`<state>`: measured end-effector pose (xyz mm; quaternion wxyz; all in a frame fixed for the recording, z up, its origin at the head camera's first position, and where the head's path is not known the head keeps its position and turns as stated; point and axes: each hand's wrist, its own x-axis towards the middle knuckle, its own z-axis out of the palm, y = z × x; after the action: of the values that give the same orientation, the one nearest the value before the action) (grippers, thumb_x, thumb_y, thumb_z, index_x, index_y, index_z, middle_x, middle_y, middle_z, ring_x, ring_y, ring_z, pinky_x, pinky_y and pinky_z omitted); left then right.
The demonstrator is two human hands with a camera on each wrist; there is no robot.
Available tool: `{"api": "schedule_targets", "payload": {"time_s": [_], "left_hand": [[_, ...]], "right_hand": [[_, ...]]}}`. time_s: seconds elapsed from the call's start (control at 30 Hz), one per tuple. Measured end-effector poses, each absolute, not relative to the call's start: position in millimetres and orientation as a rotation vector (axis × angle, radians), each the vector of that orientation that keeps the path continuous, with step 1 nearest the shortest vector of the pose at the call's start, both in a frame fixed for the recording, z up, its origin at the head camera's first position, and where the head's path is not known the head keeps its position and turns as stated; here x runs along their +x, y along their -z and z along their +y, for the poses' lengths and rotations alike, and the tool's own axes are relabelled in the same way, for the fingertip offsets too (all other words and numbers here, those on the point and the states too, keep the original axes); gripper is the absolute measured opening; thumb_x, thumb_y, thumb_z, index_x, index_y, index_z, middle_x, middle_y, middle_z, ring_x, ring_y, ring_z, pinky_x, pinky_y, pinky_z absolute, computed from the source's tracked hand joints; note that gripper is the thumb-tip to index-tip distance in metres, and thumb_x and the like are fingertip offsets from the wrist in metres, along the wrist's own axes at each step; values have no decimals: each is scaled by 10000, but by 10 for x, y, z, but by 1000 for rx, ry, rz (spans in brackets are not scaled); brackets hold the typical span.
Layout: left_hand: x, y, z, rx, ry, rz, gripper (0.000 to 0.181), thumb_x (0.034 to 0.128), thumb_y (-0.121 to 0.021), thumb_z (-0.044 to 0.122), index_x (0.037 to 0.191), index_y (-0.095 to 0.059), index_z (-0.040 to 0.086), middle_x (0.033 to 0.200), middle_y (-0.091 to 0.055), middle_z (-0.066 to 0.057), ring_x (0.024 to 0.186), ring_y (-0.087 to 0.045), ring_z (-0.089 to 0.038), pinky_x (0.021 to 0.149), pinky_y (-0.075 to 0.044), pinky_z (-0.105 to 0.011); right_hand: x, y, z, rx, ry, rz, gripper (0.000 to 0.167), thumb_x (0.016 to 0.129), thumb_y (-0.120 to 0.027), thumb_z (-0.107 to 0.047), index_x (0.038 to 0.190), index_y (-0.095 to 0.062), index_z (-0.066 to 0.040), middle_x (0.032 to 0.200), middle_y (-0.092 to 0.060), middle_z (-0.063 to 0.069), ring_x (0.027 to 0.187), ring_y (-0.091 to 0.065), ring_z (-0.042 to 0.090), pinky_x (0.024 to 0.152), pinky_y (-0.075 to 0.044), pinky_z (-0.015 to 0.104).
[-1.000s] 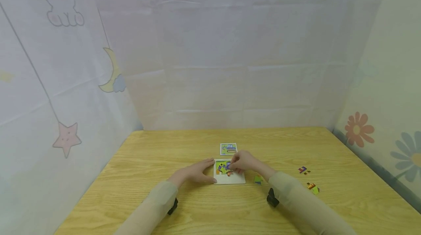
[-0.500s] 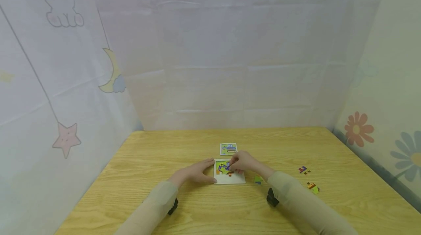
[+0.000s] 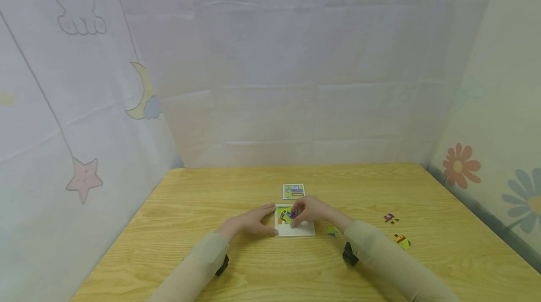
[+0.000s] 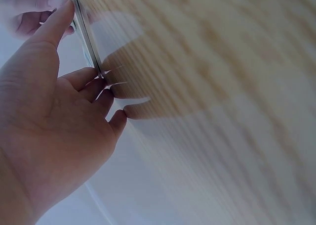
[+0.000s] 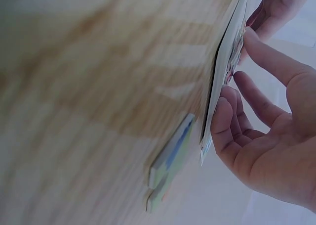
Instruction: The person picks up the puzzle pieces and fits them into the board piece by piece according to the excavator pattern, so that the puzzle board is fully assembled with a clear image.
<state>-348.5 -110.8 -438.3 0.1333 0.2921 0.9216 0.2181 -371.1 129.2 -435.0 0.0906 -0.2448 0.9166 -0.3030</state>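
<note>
A white-framed puzzle board [image 3: 302, 231] lies in front of me, with purple, green and orange pieces in its recess. My left hand [image 3: 252, 222] steadies its left side, thumb at the near corner and fingertips at the far one. In the left wrist view those fingers [image 4: 81, 79] touch the board's edge. Over the recess, my right hand [image 3: 310, 209] touches the puzzle with its thumb and index fingertip held apart. In the right wrist view its other fingers [image 5: 224, 118] bend beside the board's edge. The right hand hides part of the picture.
Behind the board lies a small picture card [image 3: 293, 191]. Green and blue puzzle pieces [image 3: 332, 231] sit just right of the board. Farther right are purple and dark pieces [image 3: 389, 218] and an orange and green group [image 3: 403, 242]. Fabric walls surround the wooden table [image 3: 236, 180].
The right thumb has moved toward the near edge of the recess, and the thumb and index finger have spread apart. It now covers an orange-red piece seen there before. The left hand stays put.
</note>
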Motion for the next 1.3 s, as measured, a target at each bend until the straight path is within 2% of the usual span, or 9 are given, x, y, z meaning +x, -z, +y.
{"api": "schedule_targets", "payload": {"time_s": [0.17,0.37,0.53,1.07,1.3], "left_hand": [[-3491,4391,-1102,843,-637,2672,823,859,-636,460,1484,-261,77,1566,-192,-85,1434,-191,-299,1155,-216,-487],[-3482,4389,-1092,842,-632,2676,822,857,-639,458,1482,-267,76,1565,-197,-89,1432,-195,-303,1155,-215,-489],[-3487,4397,-1090,845,-615,2683,811,862,-636,450,1482,-268,78,1563,-202,-84,1431,-201,-297,1157,-214,-480],[-3507,4398,-1082,868,-619,2679,816,859,-648,435,1477,-272,56,1560,-208,-101,1430,-206,-298,1152,-228,-478],[-3493,4391,-1086,857,-630,2672,811,865,-642,433,1479,-266,60,1564,-196,-97,1432,-198,-299,1152,-226,-482]], "right_hand": [[-3686,4324,1298,-735,885,2714,421,675,-843,-265,1012,-667,-85,794,-565,-19,705,-496,119,585,-427,221],[-3658,4306,1304,-764,867,2712,421,688,-829,-207,1043,-651,-69,806,-549,4,729,-477,138,613,-402,246],[-3656,4316,1301,-768,843,2715,450,694,-824,-224,1078,-642,-79,816,-553,-2,745,-487,139,628,-413,252],[-3652,4339,1296,-699,807,2769,451,687,-828,-287,1073,-686,-103,815,-581,-34,745,-507,125,625,-438,244],[-3633,4300,1296,-782,718,2775,431,742,-787,-264,1122,-685,-88,774,-577,-48,693,-482,96,588,-402,210]]}}
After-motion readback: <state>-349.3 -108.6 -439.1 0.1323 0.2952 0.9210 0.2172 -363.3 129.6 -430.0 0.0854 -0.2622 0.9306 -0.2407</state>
